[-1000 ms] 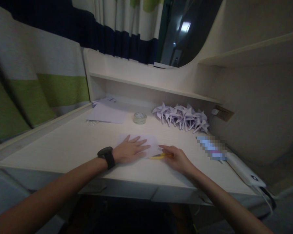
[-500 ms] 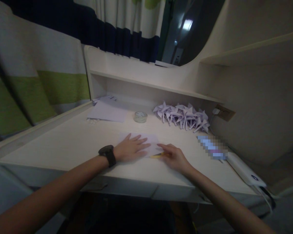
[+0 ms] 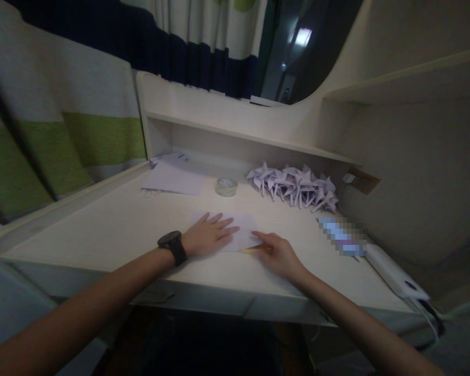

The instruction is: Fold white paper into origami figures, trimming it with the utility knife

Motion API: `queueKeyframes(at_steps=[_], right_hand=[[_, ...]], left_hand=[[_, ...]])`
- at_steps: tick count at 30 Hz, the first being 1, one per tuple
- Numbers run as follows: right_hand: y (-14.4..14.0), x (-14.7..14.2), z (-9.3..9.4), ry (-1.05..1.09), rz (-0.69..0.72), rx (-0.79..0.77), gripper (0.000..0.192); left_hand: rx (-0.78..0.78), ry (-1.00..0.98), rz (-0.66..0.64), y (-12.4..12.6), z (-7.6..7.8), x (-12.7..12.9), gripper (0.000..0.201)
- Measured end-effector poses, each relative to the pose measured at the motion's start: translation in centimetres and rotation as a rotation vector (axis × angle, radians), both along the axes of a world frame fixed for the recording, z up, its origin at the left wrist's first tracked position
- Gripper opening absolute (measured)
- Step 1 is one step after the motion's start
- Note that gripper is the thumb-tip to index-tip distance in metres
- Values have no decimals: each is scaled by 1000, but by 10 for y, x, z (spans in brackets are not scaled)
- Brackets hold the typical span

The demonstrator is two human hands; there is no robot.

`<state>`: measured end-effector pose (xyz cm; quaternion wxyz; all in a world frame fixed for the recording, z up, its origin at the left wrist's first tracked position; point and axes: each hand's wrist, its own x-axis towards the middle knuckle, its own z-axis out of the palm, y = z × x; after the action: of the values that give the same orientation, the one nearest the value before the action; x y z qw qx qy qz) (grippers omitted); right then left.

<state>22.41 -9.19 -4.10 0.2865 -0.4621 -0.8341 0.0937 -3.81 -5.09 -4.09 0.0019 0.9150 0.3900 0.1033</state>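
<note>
The left hand (image 3: 208,235) lies flat, palm down and fingers spread wide, on a pale lilac sheet of paper (image 3: 241,230), pinning it to the desk (image 3: 113,230); a black watch (image 3: 173,246) sits on its wrist at about eight o'clock from the palm. At three o'clock from that hand, near but apart, the right hand (image 3: 279,253) is curled narrow around a yellow pencil (image 3: 253,249), whose tip points toward nine o'clock and meets the sheet's near right edge; whether the tip presses the paper cannot be told.

Outward from the hands, at twelve o'clock, a small roll of clear tape (image 3: 226,186) stands on the desk; at one o'clock from it a heap of lilac paper pinwheels (image 3: 295,186) lies under the low shelf (image 3: 238,137); at ten o'clock from the hands a loose stack of lilac sheets (image 3: 174,178) rests near the desk's far left corner. At three o'clock from the right hand a blurred flat item (image 3: 341,236) lies near a white power strip (image 3: 391,274) by the desk's right edge; a striped curtain (image 3: 62,130) of grey, green and navy hangs at nine o'clock.
</note>
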Motion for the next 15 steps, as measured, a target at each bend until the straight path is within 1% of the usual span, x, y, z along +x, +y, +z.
queueKeyframes(at_steps=[4, 7, 15], right_hand=[[0, -4, 1, -26, 12, 8, 47], [1, -5, 3, -40, 28, 16, 48], [-5, -5, 8, -50, 6, 13, 49]], left_hand=[[8, -4, -2, 0, 1, -1, 49], [0, 6, -2, 2, 3, -2, 50], [-31, 4, 29, 2, 6, -5, 53]])
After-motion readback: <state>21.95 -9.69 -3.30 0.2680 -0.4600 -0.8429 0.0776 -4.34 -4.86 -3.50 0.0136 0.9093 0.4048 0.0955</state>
